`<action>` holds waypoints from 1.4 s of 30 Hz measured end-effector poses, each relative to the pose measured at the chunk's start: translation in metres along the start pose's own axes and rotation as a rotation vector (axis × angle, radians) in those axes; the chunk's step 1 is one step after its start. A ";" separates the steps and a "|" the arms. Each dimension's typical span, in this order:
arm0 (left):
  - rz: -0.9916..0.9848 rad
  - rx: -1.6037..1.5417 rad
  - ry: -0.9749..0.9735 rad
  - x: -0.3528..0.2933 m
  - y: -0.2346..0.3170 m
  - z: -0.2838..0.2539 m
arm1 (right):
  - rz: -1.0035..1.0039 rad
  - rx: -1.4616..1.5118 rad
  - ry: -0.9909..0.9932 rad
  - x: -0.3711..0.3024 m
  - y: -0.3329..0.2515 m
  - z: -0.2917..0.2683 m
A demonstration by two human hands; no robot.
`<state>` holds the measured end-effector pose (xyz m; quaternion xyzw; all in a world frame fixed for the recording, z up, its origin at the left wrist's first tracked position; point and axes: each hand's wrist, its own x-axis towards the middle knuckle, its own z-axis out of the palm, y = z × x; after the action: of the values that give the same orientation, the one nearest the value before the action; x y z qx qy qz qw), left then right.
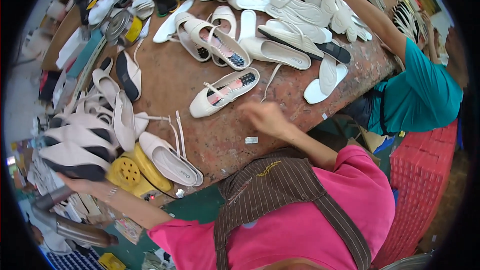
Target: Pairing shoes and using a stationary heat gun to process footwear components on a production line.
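At the far left my left hand (85, 184) grips the nearest cream shoe (70, 156) of a stacked group, right at its dark sole. Its fingers are mostly hidden behind that shoe. My right hand (265, 118) hovers over the front of the table, smeared by motion, so its fingers are unclear. Just beyond it lies a cream strap shoe (225, 91) with a patterned insole. A thin loose strap (270, 82) hangs down close to the right hand's fingers. Between my arms rests another cream shoe (170, 159) with a pale insole and a loose strap.
A yellow rounded device (131, 171) with a cable sits at the table's near left edge, beside a grey hose-like pipe (75, 225). More shoes and white insoles (300, 10) cover the far side. A co-worker in a teal shirt (417, 90) reaches in from the right, above stacked red boxes (422, 170).
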<state>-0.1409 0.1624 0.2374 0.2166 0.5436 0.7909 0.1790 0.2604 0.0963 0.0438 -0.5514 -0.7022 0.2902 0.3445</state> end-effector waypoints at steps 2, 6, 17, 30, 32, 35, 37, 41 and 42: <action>0.186 -0.016 0.012 0.068 -0.008 -0.009 | 0.052 -0.112 0.309 0.005 0.020 -0.042; -0.096 -0.106 0.020 0.115 -0.035 -0.026 | 0.154 -0.529 0.709 0.028 0.076 -0.116; -0.490 0.261 -0.812 -0.140 -0.111 -0.006 | 0.213 -0.147 0.487 0.032 0.131 -0.142; -0.581 -0.056 -0.713 -0.255 -0.108 0.047 | -0.348 0.329 -0.014 0.011 -0.025 -0.061; -0.541 -0.007 -0.831 -0.243 -0.106 0.035 | -0.060 0.351 0.264 0.017 0.000 -0.066; -0.490 0.008 -0.941 -0.236 -0.118 0.001 | 0.076 -0.322 0.563 0.038 0.058 -0.083; -0.518 -0.055 -0.937 -0.235 -0.115 -0.004 | 0.104 -0.387 0.490 0.046 0.111 -0.088; -0.489 -0.074 -0.931 -0.233 -0.120 -0.022 | 0.191 -0.464 0.357 0.051 0.135 -0.087; -0.438 0.000 -0.923 -0.233 -0.121 -0.026 | 0.184 -0.469 0.351 0.052 0.135 -0.090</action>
<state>0.0472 0.0633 0.0816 0.4244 0.4404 0.5568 0.5620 0.4017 0.1797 -0.0003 -0.7189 -0.6268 0.0504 0.2963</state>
